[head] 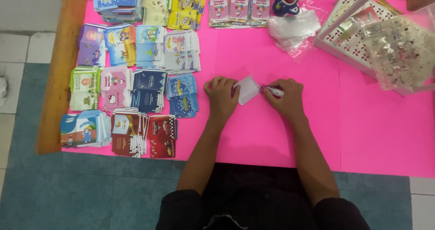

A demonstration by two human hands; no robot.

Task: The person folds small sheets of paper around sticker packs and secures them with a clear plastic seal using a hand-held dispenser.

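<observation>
The left hand (221,95) is resting on the pink table top (371,135), fingers curled down and closed on the left edge of a small white envelope (248,89), which is lying flat on the pink surface between the 2 hands, tilted a little. The right hand (286,97) is closed around a thin white pen-like tool (273,91) — its tip is pointing left and sitting just at the envelope's right edge; whether it is touching the paper cannot be told.

To the left of the hands, stacks of small printed envelopes (131,80) are lying in rows, coloured blue, green, pink, yellow, dark navy and red. Along the far edge, 3 pink packets (239,9) are lying side by side, with a red and blue toy figure (287,0) just beside them. A heap of clear plastic sleeves (293,31) is lying near it, and a white lattice basket (337,42) is standing at the far right — a clear bag of small glittery pieces (401,53) is resting on it.
</observation>
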